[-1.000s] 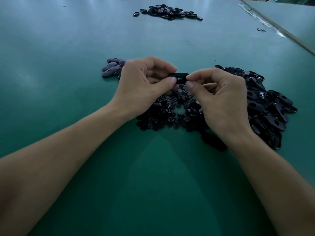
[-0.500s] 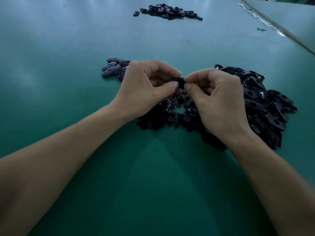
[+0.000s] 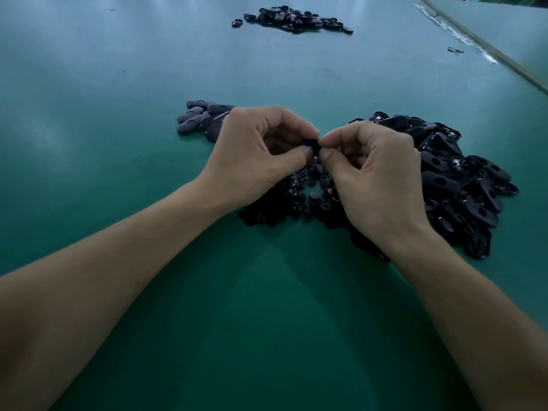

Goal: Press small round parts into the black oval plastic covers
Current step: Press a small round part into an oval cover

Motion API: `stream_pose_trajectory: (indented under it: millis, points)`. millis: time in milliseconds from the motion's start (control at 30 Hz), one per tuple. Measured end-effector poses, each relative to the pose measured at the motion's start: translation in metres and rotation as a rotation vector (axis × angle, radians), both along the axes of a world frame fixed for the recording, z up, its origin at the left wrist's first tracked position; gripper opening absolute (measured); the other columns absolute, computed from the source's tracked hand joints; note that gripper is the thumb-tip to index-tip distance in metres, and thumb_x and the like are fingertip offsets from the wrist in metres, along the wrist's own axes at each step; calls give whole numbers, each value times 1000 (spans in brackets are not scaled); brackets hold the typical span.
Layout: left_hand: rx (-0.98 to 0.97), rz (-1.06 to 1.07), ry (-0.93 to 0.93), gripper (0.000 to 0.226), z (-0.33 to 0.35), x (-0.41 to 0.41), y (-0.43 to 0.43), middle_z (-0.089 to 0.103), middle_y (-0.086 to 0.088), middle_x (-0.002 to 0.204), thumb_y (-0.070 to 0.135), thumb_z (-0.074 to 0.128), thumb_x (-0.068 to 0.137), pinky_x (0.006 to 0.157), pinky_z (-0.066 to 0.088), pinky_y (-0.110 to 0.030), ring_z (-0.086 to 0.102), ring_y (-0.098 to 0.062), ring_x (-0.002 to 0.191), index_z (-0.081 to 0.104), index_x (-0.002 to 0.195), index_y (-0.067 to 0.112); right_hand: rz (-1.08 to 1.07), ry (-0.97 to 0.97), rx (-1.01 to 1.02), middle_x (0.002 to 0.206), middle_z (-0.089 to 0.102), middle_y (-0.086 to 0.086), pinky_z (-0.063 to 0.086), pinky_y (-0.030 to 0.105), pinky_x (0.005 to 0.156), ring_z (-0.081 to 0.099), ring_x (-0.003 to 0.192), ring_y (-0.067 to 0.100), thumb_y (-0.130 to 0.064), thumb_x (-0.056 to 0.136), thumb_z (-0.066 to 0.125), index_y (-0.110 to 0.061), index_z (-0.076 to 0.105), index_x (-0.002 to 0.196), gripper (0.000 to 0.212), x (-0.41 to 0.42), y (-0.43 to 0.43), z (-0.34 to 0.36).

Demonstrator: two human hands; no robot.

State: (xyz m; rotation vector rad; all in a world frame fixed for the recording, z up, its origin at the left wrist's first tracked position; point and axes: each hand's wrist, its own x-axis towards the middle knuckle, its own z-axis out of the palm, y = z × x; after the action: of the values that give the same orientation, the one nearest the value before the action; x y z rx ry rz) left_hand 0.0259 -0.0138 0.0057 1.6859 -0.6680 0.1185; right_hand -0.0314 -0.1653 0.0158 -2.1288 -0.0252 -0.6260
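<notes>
My left hand (image 3: 255, 155) and my right hand (image 3: 376, 179) meet fingertip to fingertip above the table, both pinching one black oval cover (image 3: 312, 144). Fingers hide most of it; any round part in it cannot be seen. Below the hands lies a heap of small round black parts (image 3: 299, 200). A large pile of black oval covers (image 3: 456, 179) with holes lies to the right, partly behind my right hand. A smaller group of oval covers lying smooth side up (image 3: 198, 117) sits to the left, behind my left hand.
The green table (image 3: 118, 84) stretches far back, where another pile of black pieces (image 3: 293, 17) lies. A seam or table edge (image 3: 486, 50) runs diagonally at the upper right, with a small dark clip (image 3: 455, 50) beside it.
The hands have closed together and dropped slightly. The cover that showed plainly between the fingertips is now almost wholly hidden by thumbs and fingers.
</notes>
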Motion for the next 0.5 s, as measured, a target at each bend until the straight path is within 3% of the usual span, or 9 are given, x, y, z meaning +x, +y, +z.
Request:
stream_pose_trajectory:
  millis: [367, 500]
  points:
    - [44, 32, -67, 27, -1, -1, -1, 77, -2, 86, -7, 70, 81, 79, 61, -32, 75, -19, 79, 72, 91, 18, 23, 40, 8, 76, 70, -11, 57, 31, 71, 68, 72, 9, -9, 88, 68, -27, 68, 86, 19, 0, -1, 1]
    - [93, 60, -150, 26, -2, -1, -2, 76, 3, 88, -3, 72, 81, 76, 59, -26, 74, -16, 79, 72, 95, 20, -15, 17, 22, 75, 68, -14, 56, 25, 71, 67, 72, 4, -9, 87, 69, -32, 64, 83, 24, -2, 3, 0]
